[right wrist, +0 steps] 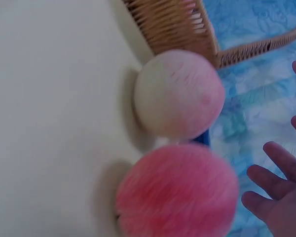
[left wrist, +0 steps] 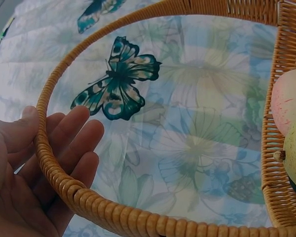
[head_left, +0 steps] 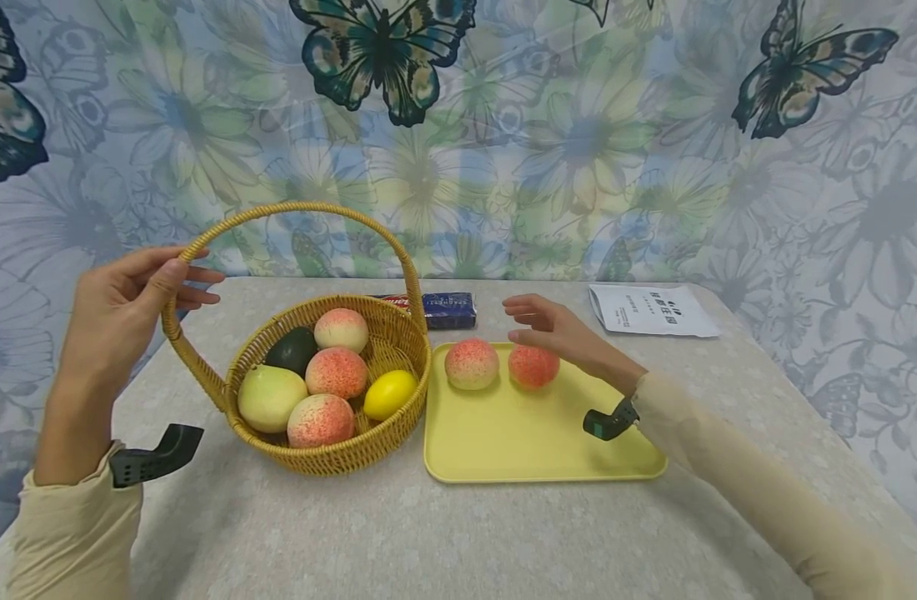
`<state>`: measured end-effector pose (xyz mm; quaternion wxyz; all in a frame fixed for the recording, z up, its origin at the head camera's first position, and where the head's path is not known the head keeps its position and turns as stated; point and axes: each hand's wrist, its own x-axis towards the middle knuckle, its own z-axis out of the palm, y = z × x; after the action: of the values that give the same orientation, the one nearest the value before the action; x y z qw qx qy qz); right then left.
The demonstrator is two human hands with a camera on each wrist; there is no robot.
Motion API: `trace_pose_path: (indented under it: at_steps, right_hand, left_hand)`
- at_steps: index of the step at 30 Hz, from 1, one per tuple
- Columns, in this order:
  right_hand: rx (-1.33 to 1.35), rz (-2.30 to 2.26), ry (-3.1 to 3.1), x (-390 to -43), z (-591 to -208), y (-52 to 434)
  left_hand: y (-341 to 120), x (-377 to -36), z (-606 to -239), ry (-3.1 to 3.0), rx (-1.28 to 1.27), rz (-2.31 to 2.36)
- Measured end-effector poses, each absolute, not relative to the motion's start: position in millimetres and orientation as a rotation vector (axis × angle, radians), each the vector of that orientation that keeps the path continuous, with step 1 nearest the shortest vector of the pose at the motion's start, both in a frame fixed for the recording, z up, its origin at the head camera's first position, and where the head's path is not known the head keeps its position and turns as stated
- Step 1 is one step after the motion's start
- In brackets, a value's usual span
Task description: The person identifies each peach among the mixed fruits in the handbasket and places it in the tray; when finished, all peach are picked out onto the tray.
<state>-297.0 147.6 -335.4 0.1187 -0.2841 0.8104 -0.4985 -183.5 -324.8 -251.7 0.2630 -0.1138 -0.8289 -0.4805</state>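
Note:
A wicker basket (head_left: 331, 462) holds three peaches, a pear (head_left: 269, 397), a lemon (head_left: 388, 394) and an avocado (head_left: 293, 348). My left hand (head_left: 128, 300) pinches its arched handle (head_left: 308, 208) on the left side, thumb in front and fingers behind; the left wrist view shows the handle (left wrist: 54, 173) and the hand (left wrist: 34, 168) the same way. Right of the basket, a yellow tray (head_left: 518, 442) carries a pale peach (head_left: 471, 364) and a redder peach (head_left: 534, 367). My right hand (head_left: 556, 329) hovers just over the redder peach (right wrist: 177, 192), fingers (right wrist: 281, 197) relaxed and holding nothing.
A blue packet (head_left: 448, 309) lies behind the basket and tray. A white printed sheet (head_left: 649, 310) lies at the back right of the table. A butterfly-patterned cloth hangs close behind the table's far edge.

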Motion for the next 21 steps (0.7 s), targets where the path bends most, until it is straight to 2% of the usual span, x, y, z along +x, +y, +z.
trace_pose_path:
  at_steps: [12,21]
  right_hand:
    - [-1.122,-1.28,2.257,-287.1,-289.3,88.4]
    - [-1.235,-1.113,2.182,-283.7,-274.2,52.6]
  left_hand:
    - [-327.4,-182.2,-253.4,-2.246,-0.309,-1.287]
    - [-326.7,-184.2,-253.5,-2.237,-0.312,-1.268]
